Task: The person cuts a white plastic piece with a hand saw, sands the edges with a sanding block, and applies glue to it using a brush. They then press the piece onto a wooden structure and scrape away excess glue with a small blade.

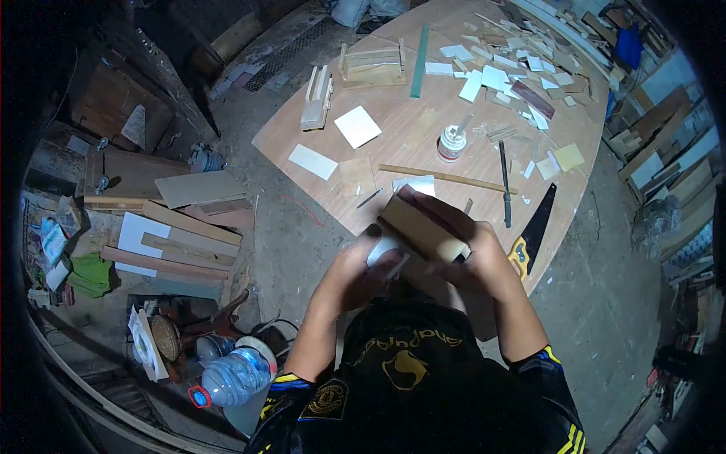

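Note:
In front of my chest, my right hand (478, 265) is wrapped round the right end of a wooden block (418, 227). The block has a pale tan face and a dark reddish far side, and it is held tilted. My left hand (361, 263) is closed on a small flat white piece (383, 250) just below the block's left end. Blur hides whether the white piece touches the block. Beyond the hands, on the table (291, 132), lie a thin wooden strip (446, 175), a white sheet (414, 184) and an open jar (451, 144) with a brush-like stick in it.
A handsaw (538, 231) and a dark metal bar (505, 185) lie at the table's right. Two small wooden frames (373, 66) (316, 98), a green strip (420, 60) and scattered offcuts (495, 78) sit farther back. Water bottles (233, 378) and boards (174, 238) stand left on the floor.

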`<state>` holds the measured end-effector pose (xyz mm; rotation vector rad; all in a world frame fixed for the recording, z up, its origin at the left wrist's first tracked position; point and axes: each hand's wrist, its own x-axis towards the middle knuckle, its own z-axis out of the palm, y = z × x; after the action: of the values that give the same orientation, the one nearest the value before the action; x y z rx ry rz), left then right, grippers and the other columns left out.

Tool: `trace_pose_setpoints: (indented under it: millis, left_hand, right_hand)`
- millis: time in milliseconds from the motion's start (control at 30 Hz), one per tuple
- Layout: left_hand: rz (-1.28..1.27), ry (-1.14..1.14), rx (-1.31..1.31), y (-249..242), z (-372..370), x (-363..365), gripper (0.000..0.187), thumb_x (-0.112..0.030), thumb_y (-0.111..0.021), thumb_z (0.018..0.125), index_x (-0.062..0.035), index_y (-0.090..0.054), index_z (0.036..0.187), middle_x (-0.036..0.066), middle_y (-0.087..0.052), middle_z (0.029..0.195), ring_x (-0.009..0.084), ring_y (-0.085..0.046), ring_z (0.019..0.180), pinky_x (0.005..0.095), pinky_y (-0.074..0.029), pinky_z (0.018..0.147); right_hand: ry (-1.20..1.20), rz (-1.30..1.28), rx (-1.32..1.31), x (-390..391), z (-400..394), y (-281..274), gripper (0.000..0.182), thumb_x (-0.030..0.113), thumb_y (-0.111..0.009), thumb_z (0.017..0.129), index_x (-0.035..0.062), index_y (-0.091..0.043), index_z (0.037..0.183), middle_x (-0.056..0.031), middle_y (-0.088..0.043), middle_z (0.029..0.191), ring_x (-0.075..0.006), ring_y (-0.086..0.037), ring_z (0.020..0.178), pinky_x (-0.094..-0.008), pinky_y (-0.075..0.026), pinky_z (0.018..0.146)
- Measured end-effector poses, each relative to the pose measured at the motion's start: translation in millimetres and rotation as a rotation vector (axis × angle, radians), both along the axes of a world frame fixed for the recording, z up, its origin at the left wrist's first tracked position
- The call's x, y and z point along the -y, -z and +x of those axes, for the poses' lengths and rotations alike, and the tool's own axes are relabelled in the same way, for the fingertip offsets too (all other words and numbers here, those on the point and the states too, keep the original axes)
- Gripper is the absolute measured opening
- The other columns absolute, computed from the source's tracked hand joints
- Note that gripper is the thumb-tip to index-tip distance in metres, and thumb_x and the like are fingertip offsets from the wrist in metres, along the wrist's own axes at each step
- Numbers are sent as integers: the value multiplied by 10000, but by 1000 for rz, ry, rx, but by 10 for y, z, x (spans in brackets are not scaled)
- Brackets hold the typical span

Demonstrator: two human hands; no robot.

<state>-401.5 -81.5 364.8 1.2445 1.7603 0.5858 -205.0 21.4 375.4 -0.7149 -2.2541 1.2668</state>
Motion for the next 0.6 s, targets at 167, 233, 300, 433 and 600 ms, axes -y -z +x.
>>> trace_pose_setpoints:
  millis: [167, 233, 300, 433, 600]
  left_hand:
    - [-20, -9, 124, -78, -7, -4, 258, -284, -558, 941, -36, -579, 1009, 99, -633, 773, 184, -613, 641, 333, -495, 603]
    - [36, 17, 139, -27, -22, 15, 250, -261, -554, 944, -38, -560, 1055, 95, -634, 790, 173, -608, 641, 324, -495, 597]
    - [93, 43, 155, 32, -41, 34, 252, -239, -551, 947, -40, -542, 1101, 92, -635, 807, 161, -603, 640, 314, -495, 590]
    - [28, 45, 279, 30, -58, 18, 242, -229, -562, 941, -37, -546, 1087, 83, -631, 803, 153, -594, 634, 308, -491, 582]
    - [-291, -199, 524, -176, 85, -97, 217, -181, -573, 934, -50, -545, 1104, 67, -628, 826, 134, -590, 658, 291, -486, 578]
  right_hand:
    - [-53, -17, -126, -35, -9, -44, 585, 136, -748, 736, 28, -529, 1267, -215, -648, 1074, -355, -657, 913, -364, -517, 793]
    - [-60, 17, -139, -65, 18, 111, 579, 132, -752, 729, 41, -541, 1261, -208, -653, 1060, -349, -659, 895, -367, -521, 779]
    - [-67, 50, -152, -62, 24, 116, 574, 127, -756, 723, 55, -554, 1255, -202, -658, 1047, -343, -660, 877, -369, -525, 765]
    - [-68, 120, -147, -35, 108, 121, 391, 101, -748, 717, 48, -635, 1087, -180, -668, 967, -325, -655, 806, -366, -528, 724]
    - [-69, 313, -162, -119, 105, 370, 224, 71, -732, 720, 42, -653, 927, -169, -665, 891, -315, -659, 749, -359, -532, 683]
